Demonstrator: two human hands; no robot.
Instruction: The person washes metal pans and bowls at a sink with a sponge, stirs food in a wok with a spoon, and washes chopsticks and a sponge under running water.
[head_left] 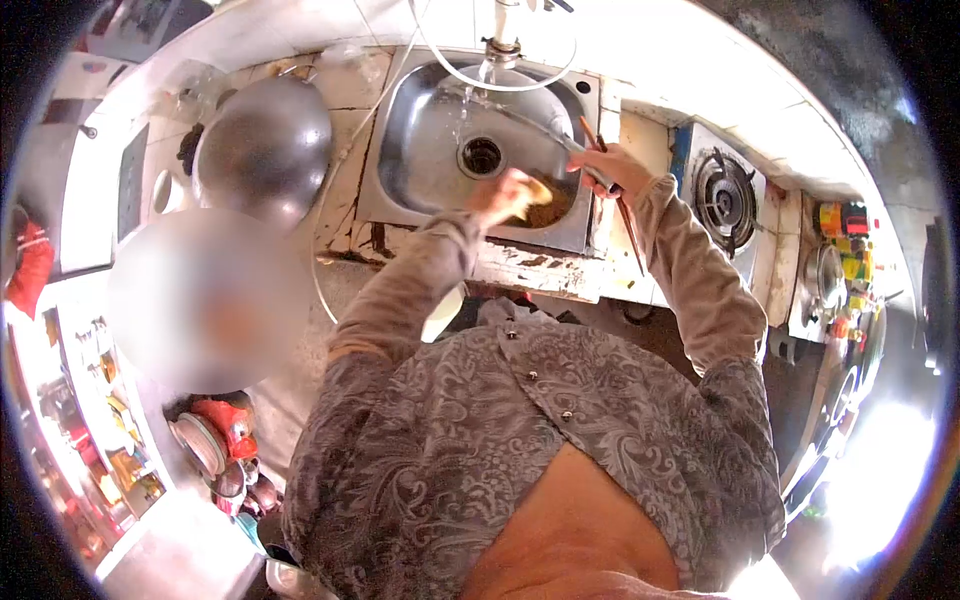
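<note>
My right hand (622,170) is closed around the handle of a long metal utensil (545,130) at the sink's right side. Its far part reaches over the basin toward the running water; I cannot tell its exact kind. A thin brown stick (630,232) passes by the same hand, and whether it is gripped too is unclear. My left hand (498,203), smeared by motion, is over the basin's front edge with its fingers bent around a small yellowish thing (537,193). Below both hands lies the steel sink (410,150) with its drain (481,156).
Water falls from the tap (503,50), near a looped white hose (450,72). A large metal wok (262,145) stands left of the sink. On the right sits a gas burner (725,200), with a metal pot (828,277) beyond it. Red items (228,425) lie low at left.
</note>
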